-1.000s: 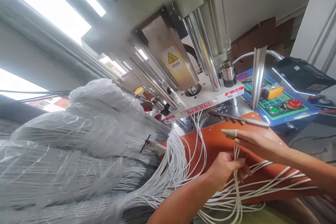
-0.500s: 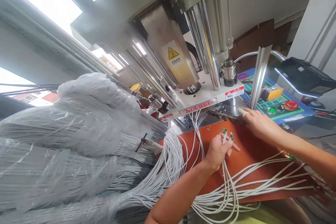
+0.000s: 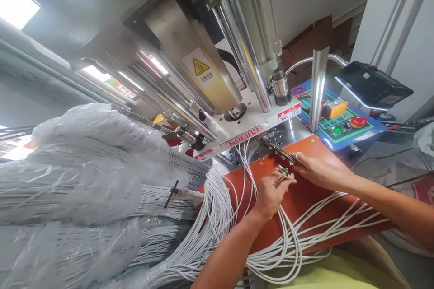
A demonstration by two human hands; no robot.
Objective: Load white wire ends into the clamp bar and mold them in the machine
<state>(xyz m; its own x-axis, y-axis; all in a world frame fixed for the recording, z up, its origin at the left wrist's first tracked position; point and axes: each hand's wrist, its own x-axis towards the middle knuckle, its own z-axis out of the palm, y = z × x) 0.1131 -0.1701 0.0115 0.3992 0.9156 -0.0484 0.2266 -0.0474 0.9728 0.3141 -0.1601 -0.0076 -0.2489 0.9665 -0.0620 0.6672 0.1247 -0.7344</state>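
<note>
Several white cables ending in small green circuit boards (image 3: 285, 172) are pinched in my left hand (image 3: 271, 195), above the orange-brown board. My right hand (image 3: 317, 170) is closed on one end of a narrow dark metal bar (image 3: 280, 151). Small pieces show along the bar's side, too small to make out. The bar's far end lies at the steel plate (image 3: 271, 137) under the press. My hands are close together, with the cable ends just below the bar.
The press (image 3: 244, 134) stands ahead, with white cables running under its front. At left lie plastic-wrapped cable bundles (image 3: 84, 167). A blue control box (image 3: 368, 137) with a red button is at right. Loose white cables (image 3: 325, 226) cross the orange-brown board (image 3: 330, 156).
My right hand has drawn the metal bar out toward me from under the press. My left hand, still holding the cables, has shifted slightly left in view. The camera view has turned.
</note>
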